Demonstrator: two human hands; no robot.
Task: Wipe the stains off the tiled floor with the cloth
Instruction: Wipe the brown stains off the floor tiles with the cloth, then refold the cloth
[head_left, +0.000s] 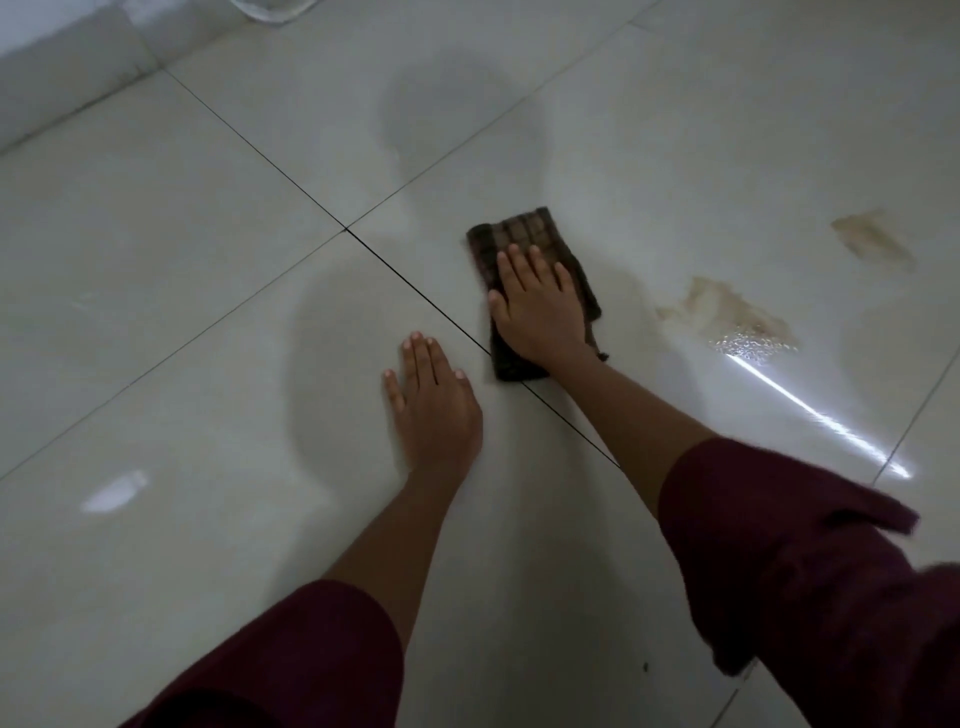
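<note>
1. Currently the right hand (537, 306) lies flat, fingers spread, pressing a folded brown checked cloth (535, 244) onto the tiled floor (156, 260), just right of frame centre; palm down on it, not a clenched grip.
2. Left hand (434, 402) is open and empty, flat on the tile below and left of the cloth (looks like a brace for body weight).
3. Cloth's lower end sits over a dark grout line (415, 291) that runs diagonally between the two hands.
4. Two tan stains remain: a larger stain (722, 312) to the right of the cloth, near but not touching it, and a smaller stain (872, 241) further toward the right edge.
5. Wet glare strip (810, 415) at lower right, starting at the larger stain's lower edge.
6. Judgement: neither stain looks wiped yet; the step in hand is sliding the cloth right onto the nearer one.
7. To do it well: keep the palm flat so the whole cloth pad bears down, overlap strokes, draw residue inward rather than smearing it outward, refold to a clean face before the far stain.
8. Dark maroon sleeves (779, 545) at bottom of frame, clear of the floor stains.
</note>
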